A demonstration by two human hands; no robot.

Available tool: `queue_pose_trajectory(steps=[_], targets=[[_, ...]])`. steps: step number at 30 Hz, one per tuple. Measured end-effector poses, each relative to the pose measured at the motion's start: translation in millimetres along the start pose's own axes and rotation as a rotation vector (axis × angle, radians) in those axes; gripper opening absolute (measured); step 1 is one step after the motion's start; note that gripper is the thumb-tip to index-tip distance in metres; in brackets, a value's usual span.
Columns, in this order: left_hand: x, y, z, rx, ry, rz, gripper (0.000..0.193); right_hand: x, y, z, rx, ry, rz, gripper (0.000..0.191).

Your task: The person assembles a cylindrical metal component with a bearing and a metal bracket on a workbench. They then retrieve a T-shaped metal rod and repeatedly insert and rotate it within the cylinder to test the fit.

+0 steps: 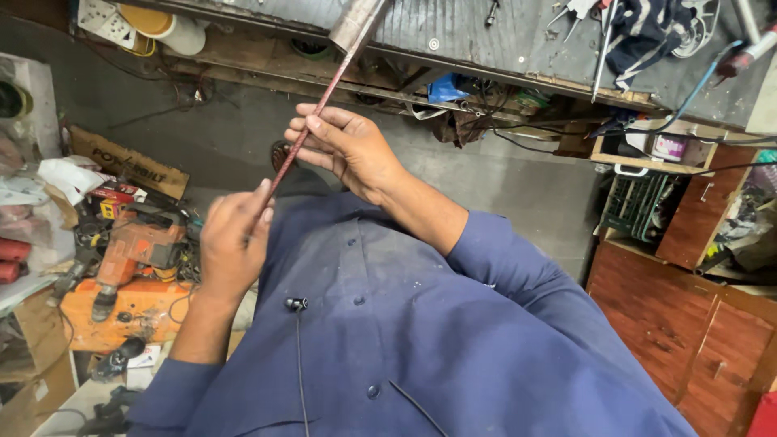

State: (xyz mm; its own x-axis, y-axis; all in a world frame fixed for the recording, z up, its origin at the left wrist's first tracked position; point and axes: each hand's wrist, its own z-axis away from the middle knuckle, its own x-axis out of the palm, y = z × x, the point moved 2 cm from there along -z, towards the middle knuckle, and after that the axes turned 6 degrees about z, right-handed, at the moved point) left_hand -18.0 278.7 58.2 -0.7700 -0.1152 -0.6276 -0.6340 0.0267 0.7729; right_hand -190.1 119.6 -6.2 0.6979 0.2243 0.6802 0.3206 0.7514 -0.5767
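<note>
A long thin reddish rod [320, 105] slants from my lap up to a grey metal tube [354, 22] at the edge of the workbench. My left hand [232, 243] grips the rod's lower end between thumb and fingers. My right hand [344, 146] holds the rod higher up, fingers wrapped across it. Both arms wear blue sleeves, and a small black clip microphone [296, 303] sits on my blue shirt.
A grey workbench [486, 40] with tools and a dark cloth [643, 28] runs along the top. An orange power drill [133, 247] and boxes lie at the left. Wooden cabinets [688, 316] and a green crate [635, 206] stand at the right. Grey floor lies between.
</note>
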Motion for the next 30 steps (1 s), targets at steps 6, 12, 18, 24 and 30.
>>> queue_pose_trajectory(steps=[6,12,18,24,30], targets=[[5,11,8,0.129,0.361,-0.007,0.056,-7,7,-8,-0.033,0.028,-0.026,0.035],[22,-31,25,-0.48,0.499,0.976,0.029,-12,12,-10,-0.054,-0.001,-0.05,0.034],[13,-24,26,-0.478,0.358,0.587,0.017,-3,5,-4,-0.035,0.0,-0.064,0.039],[-1,10,10,0.053,0.037,0.166,0.039,14,13,2,0.073,-0.056,0.033,0.042],[-18,-11,6,-0.013,-0.214,0.45,0.036,26,30,-5,0.02,0.004,0.013,0.038]])
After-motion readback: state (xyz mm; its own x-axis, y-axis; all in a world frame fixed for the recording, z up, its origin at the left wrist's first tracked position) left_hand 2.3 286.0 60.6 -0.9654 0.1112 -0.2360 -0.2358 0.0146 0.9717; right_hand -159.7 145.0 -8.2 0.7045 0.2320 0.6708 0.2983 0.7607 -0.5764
